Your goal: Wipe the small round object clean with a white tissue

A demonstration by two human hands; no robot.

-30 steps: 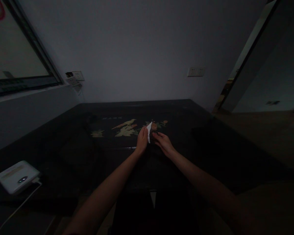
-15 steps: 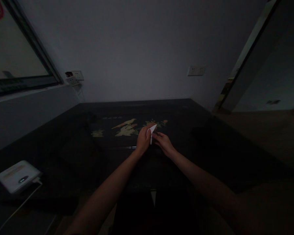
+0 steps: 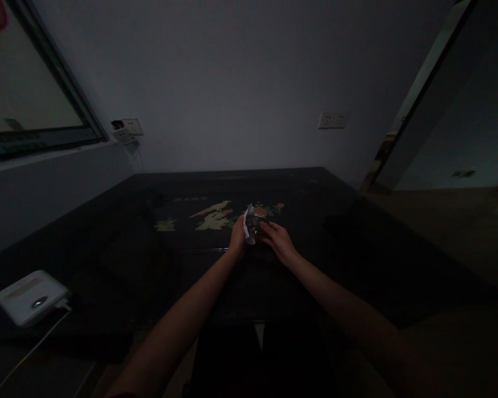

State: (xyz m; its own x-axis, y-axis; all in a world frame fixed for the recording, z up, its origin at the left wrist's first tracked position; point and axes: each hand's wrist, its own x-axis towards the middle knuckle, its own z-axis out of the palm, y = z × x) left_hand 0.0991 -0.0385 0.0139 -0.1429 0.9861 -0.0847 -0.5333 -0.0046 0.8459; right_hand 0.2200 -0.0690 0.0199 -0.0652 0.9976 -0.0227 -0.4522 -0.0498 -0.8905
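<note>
Over the dark table, both my hands meet in front of me. My left hand holds a thin white sheet, a tissue or cloth, against the left side of a dark, shiny object. This object looks glassy, but the dim light hides its exact kind. From the other side my right hand grips its right edge with thumb and fingers. The fingers of my left hand are mostly behind the white sheet.
A black table with a painted bird and flowers stands against the wall. At the left lies a white box-shaped device with a cable. Wall sockets sit above the table. A window is at the left.
The white sheet has turned and spread along the left side of the dark shiny object, which now shows more plainly. My left hand has shifted slightly left; my right hand barely moved.
</note>
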